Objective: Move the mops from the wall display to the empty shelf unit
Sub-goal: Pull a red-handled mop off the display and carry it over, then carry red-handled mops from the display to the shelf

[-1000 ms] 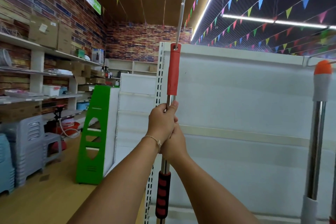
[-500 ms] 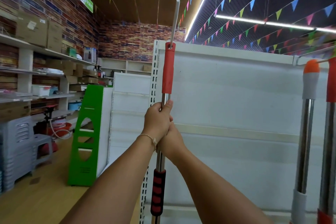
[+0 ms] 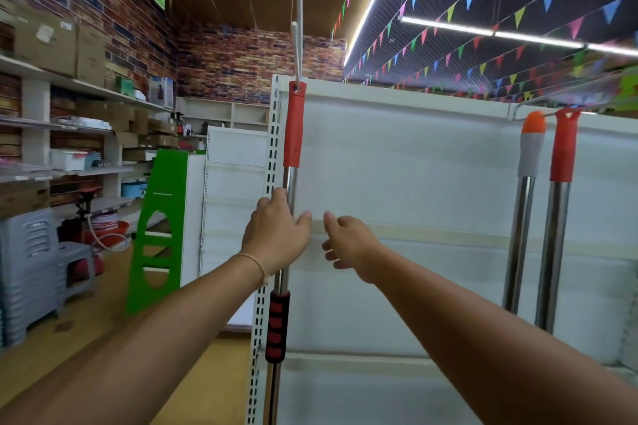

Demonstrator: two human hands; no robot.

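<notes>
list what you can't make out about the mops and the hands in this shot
- Red-handled steel mop: its head is cut off by the bottom edge of the head view.
- Two mops at right: lower ends hidden behind the right forearm.
- Left hand: seen from behind, so finger contact with the pole is unclear.
- Right hand: open, clear of the pole.

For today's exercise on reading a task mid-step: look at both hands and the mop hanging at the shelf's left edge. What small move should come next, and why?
Probably draw the left hand clear. The red-handled mop seems to hang by a white hook at the shelf unit; the right hand is off it, open, and the left hand's fingers are loosening.
</notes>
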